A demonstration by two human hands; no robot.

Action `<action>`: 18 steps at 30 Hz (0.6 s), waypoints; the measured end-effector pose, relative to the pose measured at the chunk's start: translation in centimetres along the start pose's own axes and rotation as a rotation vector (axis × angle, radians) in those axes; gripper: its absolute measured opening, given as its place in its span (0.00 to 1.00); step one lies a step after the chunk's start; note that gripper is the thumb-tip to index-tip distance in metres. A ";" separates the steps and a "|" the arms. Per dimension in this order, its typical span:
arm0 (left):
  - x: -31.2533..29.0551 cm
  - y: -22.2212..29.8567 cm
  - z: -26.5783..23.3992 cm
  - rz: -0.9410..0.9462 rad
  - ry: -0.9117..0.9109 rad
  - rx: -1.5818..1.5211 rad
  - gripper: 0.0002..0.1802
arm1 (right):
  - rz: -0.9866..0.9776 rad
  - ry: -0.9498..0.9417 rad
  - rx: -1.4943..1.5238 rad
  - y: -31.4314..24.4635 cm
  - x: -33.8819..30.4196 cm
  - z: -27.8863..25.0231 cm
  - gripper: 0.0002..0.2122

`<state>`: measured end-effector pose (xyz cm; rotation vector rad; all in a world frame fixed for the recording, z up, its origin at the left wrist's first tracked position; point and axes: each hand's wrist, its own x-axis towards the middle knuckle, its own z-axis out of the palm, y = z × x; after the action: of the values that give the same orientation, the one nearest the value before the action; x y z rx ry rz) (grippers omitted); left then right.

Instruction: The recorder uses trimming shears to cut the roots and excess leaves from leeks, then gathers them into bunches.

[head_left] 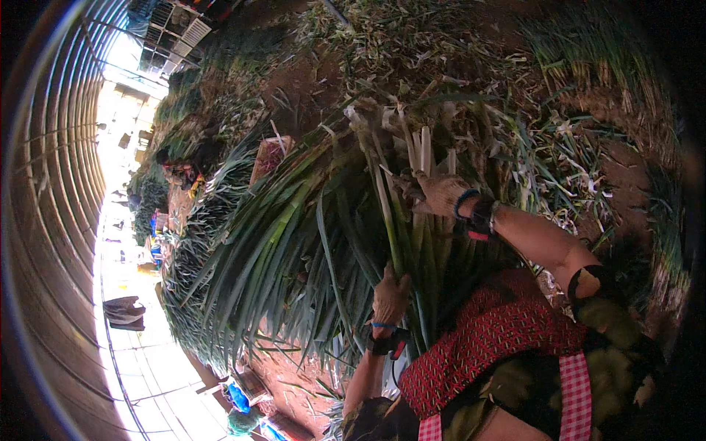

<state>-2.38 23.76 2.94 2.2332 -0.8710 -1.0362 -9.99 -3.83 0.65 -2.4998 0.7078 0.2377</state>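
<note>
A large heap of green onions (294, 213) lies before me, long green leaves fanning to the left and toward me, pale root ends at the far side. My left hand (391, 300), in a beige work glove, is closed round a green onion stalk (388, 213) that runs away from me to its whitish root end. My right hand (445, 192), gloved too, is beside the pale part of that stalk, close to several upright white stems (424, 151). Its fingers are bent toward the stalk; what they pinch is too small to make out.
Loose peelings and leaf scraps (573, 173) litter the soil on the right and far side. More green onions stand in rows (588, 55) at the far right. A reddish crate (271, 156) sits behind the heap. Curved ribs of a greenhouse wall (55, 206) rise at the left.
</note>
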 end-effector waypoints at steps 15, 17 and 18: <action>8.2 1.2 -14.9 0.185 0.497 0.634 0.19 | -0.097 0.240 0.119 4.8 -8.5 4.7 0.46; 11.9 -1.8 -20.6 0.144 0.652 0.886 0.21 | -0.087 0.105 0.227 0.7 -9.1 4.5 0.46; 14.4 -3.1 -22.1 0.139 0.711 0.964 0.22 | -0.028 0.037 0.263 -0.7 -10.4 3.5 0.46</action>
<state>23.53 19.35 6.76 2.8925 -1.2937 0.3950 -18.52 3.07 1.12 -2.2665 0.6721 0.0827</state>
